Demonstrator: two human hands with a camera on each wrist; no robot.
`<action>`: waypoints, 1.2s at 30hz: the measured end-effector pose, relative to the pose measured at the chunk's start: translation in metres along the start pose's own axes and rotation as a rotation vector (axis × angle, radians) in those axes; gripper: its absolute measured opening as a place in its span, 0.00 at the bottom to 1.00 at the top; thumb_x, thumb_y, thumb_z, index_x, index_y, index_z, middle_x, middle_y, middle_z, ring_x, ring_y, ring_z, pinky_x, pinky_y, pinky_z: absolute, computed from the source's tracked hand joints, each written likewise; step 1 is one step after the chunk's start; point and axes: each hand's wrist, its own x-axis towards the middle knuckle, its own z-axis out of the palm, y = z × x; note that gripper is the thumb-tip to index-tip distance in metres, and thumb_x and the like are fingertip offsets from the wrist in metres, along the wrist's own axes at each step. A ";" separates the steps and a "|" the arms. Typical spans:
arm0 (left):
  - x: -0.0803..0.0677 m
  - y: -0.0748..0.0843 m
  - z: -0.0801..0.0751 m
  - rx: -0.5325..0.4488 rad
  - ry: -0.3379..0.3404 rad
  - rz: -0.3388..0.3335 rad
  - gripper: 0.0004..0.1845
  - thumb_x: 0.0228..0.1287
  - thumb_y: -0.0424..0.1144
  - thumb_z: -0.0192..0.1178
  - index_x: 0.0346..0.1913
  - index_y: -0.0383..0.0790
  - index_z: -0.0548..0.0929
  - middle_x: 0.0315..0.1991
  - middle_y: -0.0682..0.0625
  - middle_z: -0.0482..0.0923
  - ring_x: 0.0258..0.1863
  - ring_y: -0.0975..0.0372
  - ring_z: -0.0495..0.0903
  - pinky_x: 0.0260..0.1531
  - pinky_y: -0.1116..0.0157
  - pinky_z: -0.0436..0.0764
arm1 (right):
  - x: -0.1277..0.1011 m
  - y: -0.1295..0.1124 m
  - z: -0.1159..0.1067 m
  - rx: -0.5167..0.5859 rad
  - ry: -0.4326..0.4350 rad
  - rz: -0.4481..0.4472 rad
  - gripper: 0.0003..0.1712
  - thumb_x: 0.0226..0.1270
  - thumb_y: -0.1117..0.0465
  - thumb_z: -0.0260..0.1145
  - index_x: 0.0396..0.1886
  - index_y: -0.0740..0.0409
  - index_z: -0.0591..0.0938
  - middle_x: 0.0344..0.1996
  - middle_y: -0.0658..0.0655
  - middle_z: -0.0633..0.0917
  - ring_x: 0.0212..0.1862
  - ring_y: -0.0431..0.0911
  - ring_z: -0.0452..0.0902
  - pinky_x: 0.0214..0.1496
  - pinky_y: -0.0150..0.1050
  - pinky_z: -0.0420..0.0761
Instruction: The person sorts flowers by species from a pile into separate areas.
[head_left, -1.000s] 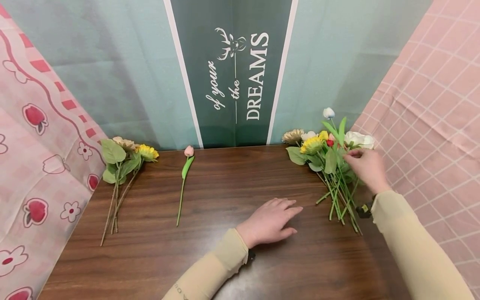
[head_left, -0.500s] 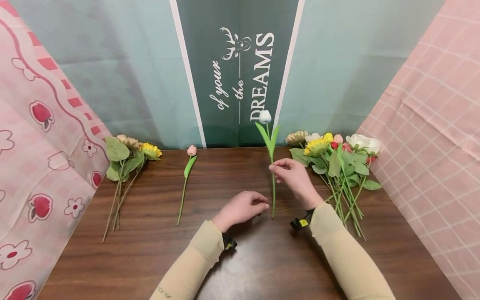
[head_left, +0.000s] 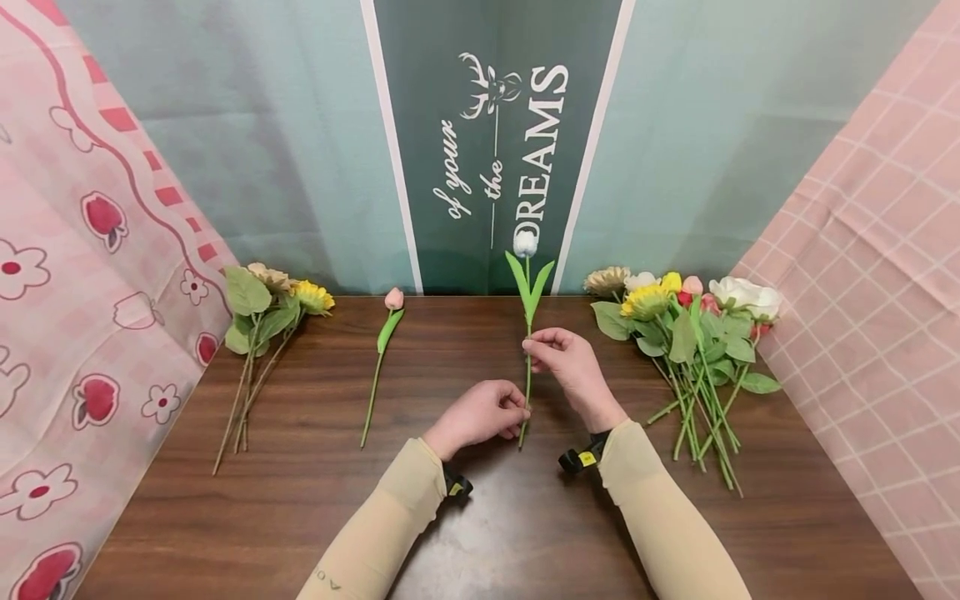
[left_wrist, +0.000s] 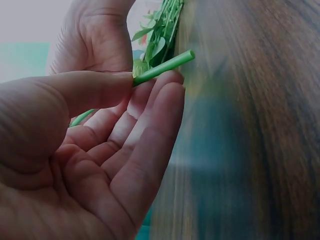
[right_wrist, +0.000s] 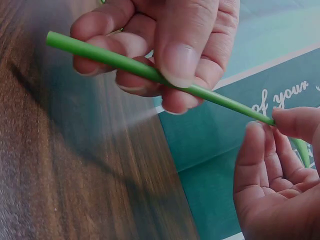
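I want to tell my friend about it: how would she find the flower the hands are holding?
Look at the middle of the brown table, in front of the dark green banner with white writing. There the left hand and the right hand pinch the stem of one white tulip. It stands upright, while the pink tulip and both bunches lie flat.

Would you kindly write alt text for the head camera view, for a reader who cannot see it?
Two hands hold a white tulip upright over a dark wooden table: the right hand pinches mid-stem, the left hand pinches near the bottom. A mixed flower pile lies right, a pink tulip and small bunch left.
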 end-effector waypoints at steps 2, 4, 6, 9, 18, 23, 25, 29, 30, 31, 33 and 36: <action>-0.001 0.001 0.000 0.008 -0.006 -0.005 0.03 0.70 0.33 0.64 0.37 0.37 0.83 0.28 0.49 0.85 0.26 0.59 0.86 0.30 0.62 0.87 | 0.000 -0.001 -0.001 0.021 -0.007 0.003 0.18 0.68 0.60 0.73 0.49 0.68 0.83 0.35 0.56 0.88 0.33 0.46 0.83 0.53 0.58 0.83; -0.002 0.002 -0.001 0.005 -0.017 -0.010 0.03 0.70 0.32 0.64 0.37 0.37 0.83 0.28 0.48 0.85 0.25 0.59 0.85 0.29 0.63 0.87 | 0.000 -0.001 -0.002 0.042 -0.010 0.008 0.17 0.69 0.60 0.73 0.50 0.69 0.83 0.35 0.56 0.89 0.33 0.45 0.84 0.52 0.55 0.85; -0.003 0.002 -0.001 -0.005 -0.027 -0.014 0.03 0.70 0.31 0.64 0.37 0.36 0.83 0.28 0.47 0.85 0.25 0.58 0.85 0.29 0.62 0.87 | 0.000 -0.002 -0.003 0.058 -0.013 0.014 0.18 0.69 0.61 0.73 0.50 0.69 0.82 0.34 0.56 0.89 0.33 0.44 0.84 0.47 0.48 0.87; -0.003 0.002 0.000 -0.033 -0.039 -0.025 0.02 0.69 0.30 0.64 0.37 0.34 0.83 0.28 0.46 0.85 0.25 0.58 0.85 0.30 0.60 0.87 | 0.000 -0.002 -0.004 0.069 -0.014 0.024 0.18 0.69 0.61 0.73 0.51 0.70 0.82 0.33 0.55 0.89 0.32 0.44 0.85 0.40 0.40 0.88; -0.001 0.003 -0.001 -0.061 0.060 -0.062 0.07 0.69 0.38 0.68 0.37 0.37 0.84 0.30 0.48 0.83 0.26 0.59 0.86 0.30 0.60 0.88 | 0.000 -0.001 -0.004 0.022 -0.034 0.044 0.21 0.69 0.59 0.73 0.53 0.70 0.82 0.36 0.57 0.89 0.34 0.44 0.87 0.51 0.54 0.86; 0.000 0.003 -0.001 -0.081 0.115 -0.051 0.08 0.70 0.39 0.67 0.39 0.36 0.83 0.29 0.48 0.84 0.26 0.59 0.86 0.29 0.61 0.88 | 0.000 0.000 -0.003 0.026 -0.047 0.059 0.22 0.69 0.59 0.73 0.54 0.71 0.81 0.38 0.59 0.89 0.34 0.44 0.87 0.54 0.56 0.84; 0.001 0.003 -0.001 -0.094 0.130 -0.045 0.08 0.70 0.39 0.67 0.40 0.36 0.83 0.30 0.49 0.84 0.26 0.59 0.85 0.29 0.62 0.88 | 0.000 0.002 -0.003 0.035 -0.051 0.062 0.22 0.69 0.59 0.73 0.54 0.71 0.81 0.37 0.59 0.89 0.34 0.44 0.87 0.53 0.56 0.84; 0.001 0.002 -0.002 -0.095 0.140 -0.031 0.07 0.71 0.38 0.67 0.41 0.35 0.83 0.30 0.49 0.85 0.25 0.60 0.85 0.28 0.63 0.87 | 0.001 0.004 -0.002 0.042 -0.050 0.059 0.21 0.69 0.60 0.73 0.53 0.71 0.82 0.37 0.58 0.89 0.34 0.44 0.87 0.52 0.55 0.85; 0.001 0.002 -0.003 -0.088 0.140 -0.030 0.07 0.71 0.38 0.66 0.42 0.36 0.83 0.31 0.49 0.85 0.25 0.60 0.85 0.28 0.63 0.87 | 0.001 0.005 -0.001 0.040 -0.048 0.057 0.21 0.69 0.60 0.73 0.53 0.71 0.82 0.37 0.58 0.89 0.34 0.44 0.87 0.52 0.55 0.85; 0.001 0.002 -0.004 -0.080 0.139 -0.029 0.07 0.71 0.38 0.66 0.41 0.36 0.83 0.31 0.48 0.85 0.25 0.60 0.85 0.28 0.63 0.87 | 0.001 0.005 -0.001 0.038 -0.047 0.055 0.21 0.69 0.60 0.73 0.53 0.71 0.81 0.37 0.58 0.89 0.33 0.44 0.87 0.52 0.55 0.85; 0.000 0.003 -0.006 -0.066 0.135 -0.025 0.07 0.71 0.38 0.66 0.41 0.36 0.83 0.31 0.47 0.85 0.24 0.60 0.85 0.27 0.63 0.87 | 0.002 0.006 -0.001 0.034 -0.044 0.052 0.21 0.69 0.60 0.72 0.53 0.71 0.81 0.37 0.58 0.89 0.33 0.44 0.87 0.51 0.54 0.86; -0.001 0.003 -0.010 -0.040 0.134 -0.033 0.07 0.71 0.38 0.65 0.41 0.37 0.83 0.31 0.48 0.85 0.24 0.60 0.86 0.28 0.62 0.87 | 0.002 0.006 0.001 0.018 -0.044 0.034 0.20 0.72 0.60 0.70 0.54 0.72 0.81 0.37 0.60 0.88 0.34 0.45 0.87 0.49 0.52 0.87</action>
